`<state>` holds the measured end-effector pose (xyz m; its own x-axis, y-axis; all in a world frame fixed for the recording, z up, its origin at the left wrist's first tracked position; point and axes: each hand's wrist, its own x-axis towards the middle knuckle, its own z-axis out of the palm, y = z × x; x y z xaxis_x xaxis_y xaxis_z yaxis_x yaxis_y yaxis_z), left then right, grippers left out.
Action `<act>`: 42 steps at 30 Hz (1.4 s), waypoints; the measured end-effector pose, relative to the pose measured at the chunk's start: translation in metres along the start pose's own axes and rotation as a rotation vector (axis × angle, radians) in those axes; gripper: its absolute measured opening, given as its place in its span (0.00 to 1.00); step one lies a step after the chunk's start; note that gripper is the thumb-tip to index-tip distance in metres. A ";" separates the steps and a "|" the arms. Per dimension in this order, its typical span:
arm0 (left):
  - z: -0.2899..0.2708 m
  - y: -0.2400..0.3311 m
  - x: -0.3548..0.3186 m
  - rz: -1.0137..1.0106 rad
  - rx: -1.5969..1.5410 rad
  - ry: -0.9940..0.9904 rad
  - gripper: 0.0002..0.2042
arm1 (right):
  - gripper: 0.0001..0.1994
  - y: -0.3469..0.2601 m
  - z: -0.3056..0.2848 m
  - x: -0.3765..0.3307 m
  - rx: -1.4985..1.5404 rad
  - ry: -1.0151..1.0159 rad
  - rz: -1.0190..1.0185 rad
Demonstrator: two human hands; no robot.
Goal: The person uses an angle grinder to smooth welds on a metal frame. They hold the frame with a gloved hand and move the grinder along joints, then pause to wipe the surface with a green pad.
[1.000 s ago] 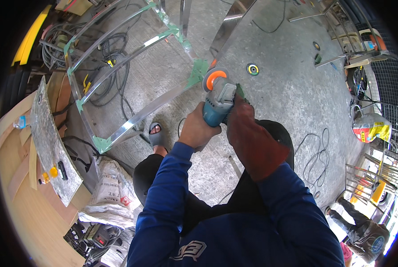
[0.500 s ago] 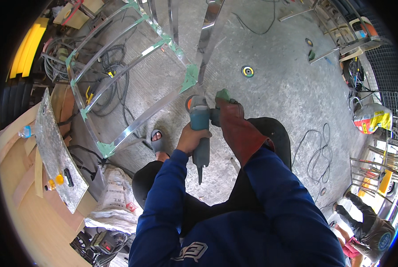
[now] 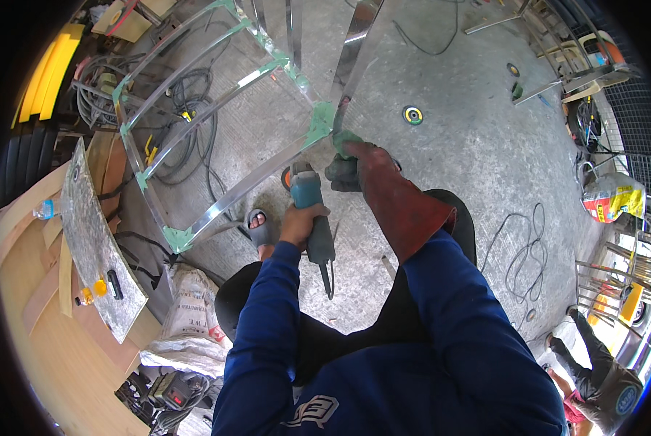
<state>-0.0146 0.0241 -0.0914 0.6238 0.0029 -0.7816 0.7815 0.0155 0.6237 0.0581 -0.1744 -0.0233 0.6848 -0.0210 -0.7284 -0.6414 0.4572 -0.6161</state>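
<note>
My bare left hand [image 3: 301,224] is wrapped round the body of a teal and dark grey angle grinder [image 3: 308,195], its orange disc up front and its cord end toward me. My right hand [image 3: 351,163] wears a red leather gauntlet with green and dark fingers. Its thumb and fingers are apart, off the grinder, close to a taped corner of the shiny metal frame [image 3: 252,185]. Green tape [image 3: 321,122] wraps the frame's joints. A long shiny metal bar [image 3: 351,54] runs away from that corner; whether the glove touches it, I cannot tell.
A round disc [image 3: 412,115] lies on the concrete floor. Cables [image 3: 183,123] coil behind the frame. At left are wood sheets [image 3: 63,363] and a scuffed panel [image 3: 100,247]; a white sack [image 3: 191,312] stands nearby. Another person [image 3: 601,370] is at lower right.
My right hand has moved up and left, away from the grinder's side, toward the frame corner. The grinder in my left hand has shifted left and lower, and its tilt has changed.
</note>
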 end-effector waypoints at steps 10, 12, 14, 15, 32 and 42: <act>0.006 0.009 -0.010 0.022 0.023 0.000 0.21 | 0.19 -0.001 0.001 0.017 -0.065 0.025 -0.051; 0.006 0.011 -0.010 0.018 0.028 -0.001 0.21 | 0.19 -0.005 0.003 0.014 -0.101 0.049 -0.053; 0.006 0.012 -0.010 0.048 0.046 -0.005 0.20 | 0.19 -0.010 0.005 0.011 -0.097 0.045 -0.063; 0.005 0.012 -0.011 0.038 0.043 -0.002 0.19 | 0.19 -0.013 0.005 0.009 -0.075 0.030 -0.072; 0.004 0.008 -0.005 0.024 0.035 0.009 0.19 | 0.20 -0.006 0.001 0.018 -0.048 0.074 -0.140; 0.005 0.007 -0.006 0.040 0.008 0.007 0.23 | 0.20 -0.015 0.010 0.006 -0.015 0.120 -0.123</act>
<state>-0.0123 0.0195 -0.0822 0.6545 0.0100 -0.7560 0.7560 0.0073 0.6545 0.0753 -0.1728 -0.0152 0.7129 -0.1826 -0.6771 -0.5606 0.4316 -0.7067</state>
